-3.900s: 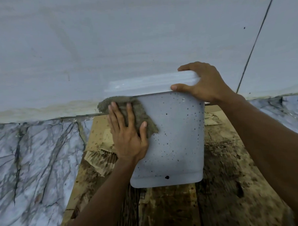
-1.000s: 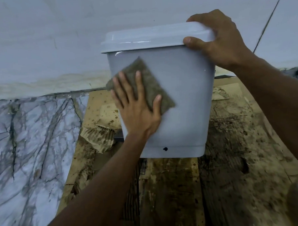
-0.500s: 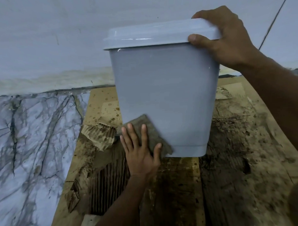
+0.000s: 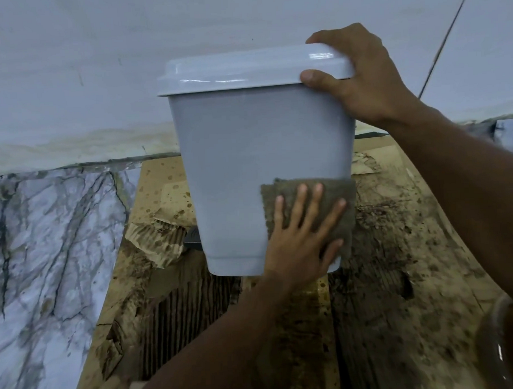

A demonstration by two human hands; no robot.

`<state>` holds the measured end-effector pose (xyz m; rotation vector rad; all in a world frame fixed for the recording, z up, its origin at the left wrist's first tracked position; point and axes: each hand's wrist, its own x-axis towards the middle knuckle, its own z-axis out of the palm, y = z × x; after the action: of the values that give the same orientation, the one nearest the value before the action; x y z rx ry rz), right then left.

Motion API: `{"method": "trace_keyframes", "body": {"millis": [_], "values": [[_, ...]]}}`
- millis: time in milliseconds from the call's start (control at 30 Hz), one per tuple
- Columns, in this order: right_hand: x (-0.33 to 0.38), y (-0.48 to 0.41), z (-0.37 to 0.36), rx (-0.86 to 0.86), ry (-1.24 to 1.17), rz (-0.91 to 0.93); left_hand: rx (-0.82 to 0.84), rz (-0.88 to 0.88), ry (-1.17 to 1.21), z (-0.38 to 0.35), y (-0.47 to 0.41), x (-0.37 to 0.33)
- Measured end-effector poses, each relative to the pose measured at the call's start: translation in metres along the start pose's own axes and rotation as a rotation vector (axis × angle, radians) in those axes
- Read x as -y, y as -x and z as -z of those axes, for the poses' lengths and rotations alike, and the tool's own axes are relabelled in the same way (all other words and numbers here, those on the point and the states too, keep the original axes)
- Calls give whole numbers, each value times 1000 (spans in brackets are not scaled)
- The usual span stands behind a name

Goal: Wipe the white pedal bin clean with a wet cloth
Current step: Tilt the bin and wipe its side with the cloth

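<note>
The white pedal bin [image 4: 242, 165] stands upright on wet cardboard, its lid [image 4: 244, 70] closed and its near face free of specks. A grey-brown cloth [image 4: 331, 191] lies flat against the lower right of that face. My left hand [image 4: 301, 239] presses the cloth to the bin with straight, spread fingers. My right hand [image 4: 359, 81] grips the lid's right corner, thumb on the front edge and fingers over the top. A dark pedal part [image 4: 192, 239] peeks out at the bin's lower left.
Soggy, dirt-stained cardboard [image 4: 400, 276] covers the floor under the bin, torn open at the left [image 4: 157, 242]. Marble-patterned floor [image 4: 46, 262] lies to the left. A pale wall [image 4: 97, 69] rises just behind. A clear glass rim [image 4: 491, 345] shows at the lower right.
My left hand slid the cloth from the bin's lower left across to its lower right. Earlier it wiped the upper left. The dark specks seen 3.9 s ago are gone.
</note>
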<state>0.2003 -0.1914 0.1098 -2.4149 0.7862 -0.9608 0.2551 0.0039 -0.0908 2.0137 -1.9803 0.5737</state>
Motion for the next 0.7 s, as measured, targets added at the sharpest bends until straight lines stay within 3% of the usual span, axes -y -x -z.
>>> {"method": "trace_keyframes", "body": {"millis": [133,200,367,533,700], "values": [[1,-1,0,4,-12,-8,88,-277,-81,-13,48,10],[2,-1,0,6,-16,-11,62,-276,-92,-11,61,32],[7,1,1,-3,4,21,-135,250,-1,16,37,89],[10,1,3,-15,-2,16,-326,699,77,49,-45,95],[8,-1,1,-30,-10,-4,-333,814,106,64,-109,57]]}}
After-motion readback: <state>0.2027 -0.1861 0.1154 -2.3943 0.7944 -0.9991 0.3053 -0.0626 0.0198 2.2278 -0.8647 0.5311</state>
